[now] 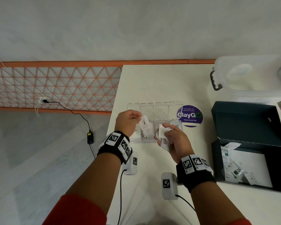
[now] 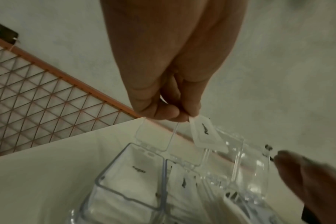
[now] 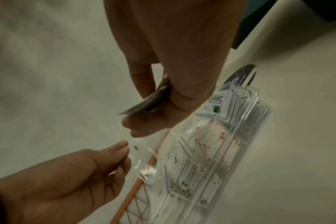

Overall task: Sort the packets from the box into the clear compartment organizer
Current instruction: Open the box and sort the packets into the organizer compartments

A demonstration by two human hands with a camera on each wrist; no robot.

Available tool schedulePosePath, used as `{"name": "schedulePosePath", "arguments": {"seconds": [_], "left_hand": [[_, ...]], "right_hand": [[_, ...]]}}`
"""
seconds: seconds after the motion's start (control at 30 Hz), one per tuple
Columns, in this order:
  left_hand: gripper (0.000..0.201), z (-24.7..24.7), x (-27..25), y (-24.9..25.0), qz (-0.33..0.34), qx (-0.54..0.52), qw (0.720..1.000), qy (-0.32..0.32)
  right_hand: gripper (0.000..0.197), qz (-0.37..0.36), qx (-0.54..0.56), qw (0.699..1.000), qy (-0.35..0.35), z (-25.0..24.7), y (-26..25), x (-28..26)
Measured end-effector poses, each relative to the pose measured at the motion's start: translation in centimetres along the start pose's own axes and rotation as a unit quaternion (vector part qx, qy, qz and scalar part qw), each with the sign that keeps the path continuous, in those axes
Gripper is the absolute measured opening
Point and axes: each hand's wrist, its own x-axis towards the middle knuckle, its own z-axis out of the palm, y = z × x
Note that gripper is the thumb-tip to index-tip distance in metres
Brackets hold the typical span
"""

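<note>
Left hand (image 1: 128, 121) pinches one white packet (image 1: 144, 122) by its top edge w/ thumb and fingertip, dangling it over the clear organizer (image 2: 128, 178) – prob. to drop it into a compartment. Right hand (image 1: 172, 140) is curled round a small stack of packets (image 1: 162, 137), held close as a ready supply. Dark box (image 1: 250, 161), still holding packets, sits open to the right on the table (image 1: 152, 82).

On the round purple sticker (image 1: 189, 116) stuck to the counter (image 1: 152, 82) I read "ClayGo", with "Let's keep our pantries clean" above it and "Clean as you go" below. A packet in the dark box (image 1: 225, 151) shows "Stevi". In my right-wrist view, a packet in the organizer's end compartment (image 3: 217, 100) reads "Stevia". Other packets' print is too blurred to read.
</note>
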Motion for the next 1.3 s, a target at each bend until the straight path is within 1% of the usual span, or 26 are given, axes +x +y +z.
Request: {"name": "schedulePosePath", "arguments": {"seconds": [0.13,0.23,0.33,0.4,0.47,0.53,0.67,0.73,0.87,1.0,1.1,1.17,1.2,1.27,1.3], "left_hand": [[0.021,1.2,0.5,-0.3,0.023,0.096,0.995,-0.023],[0.020,2.4,0.7,-1.0,0.049,0.184,0.981,-0.040],[0.021,3.3,0.5,-1.8,0.068,0.249,0.964,-0.067],[0.021,3.6,0.4,-2.6,0.112,0.312,0.941,-0.070],[0.025,3.7,0.2,-3.3,0.156,0.406,0.897,-0.077],[0.028,3.8,-0.1,-4.0,0.174,0.484,0.852,-0.096],[0.029,4.0,-0.3,-4.3,0.184,0.541,0.813,-0.113],[0.030,4.2,-0.2,-4.1,0.188,0.556,0.802,-0.114],[0.027,4.4,-0.4,-3.7,0.190,0.550,0.806,-0.111],[0.026,4.1,-0.2,-3.5,0.184,0.527,0.822,-0.111],[0.027,3.8,-0.2,-3.1,0.184,0.500,0.841,-0.093],[0.029,3.4,-0.4,-2.8,0.182,0.460,0.866,-0.080],[0.028,3.1,-0.6,-2.4,0.178,0.424,0.884,-0.079],[0.023,2.7,-1.1,-1.4,0.153,0.289,0.940,-0.101],[0.018,2.5,-1.5,-0.8,0.128,0.210,0.961,-0.124]], "right_hand": [[0.032,-0.002,0.014,1.000,0.008,-0.5,-0.4,0.4],[0.029,0.003,0.010,1.000,0.013,-1.0,-0.5,0.6],[0.027,0.004,-0.008,1.000,0.019,-1.2,-0.4,0.9],[0.028,0.003,-0.018,1.000,0.021,-1.2,-0.4,1.1],[0.028,0.002,-0.007,1.000,0.023,-1.3,-0.6,1.3],[0.026,0.004,0.002,1.000,0.026,-1.4,-0.7,1.3],[0.026,0.013,-0.001,1.000,0.025,-1.3,-0.7,1.4],[0.026,0.017,-0.001,1.000,0.026,-1.3,-0.6,1.3],[0.026,0.022,0.006,0.999,0.024,-1.3,-0.8,1.1],[0.024,0.028,0.041,0.999,0.005,-1.2,-0.9,0.8],[0.024,0.035,0.059,0.998,-0.004,-1.2,-1.0,0.7],[0.027,0.025,0.037,0.999,0.001,-1.4,-0.9,0.8],[0.029,0.017,0.021,1.000,0.004,-1.5,-0.9,0.8],[0.030,0.005,-0.002,1.000,0.008,-1.5,-0.8,0.8],[0.030,0.002,-0.015,1.000,0.008,-1.5,-0.7,0.8]]}}
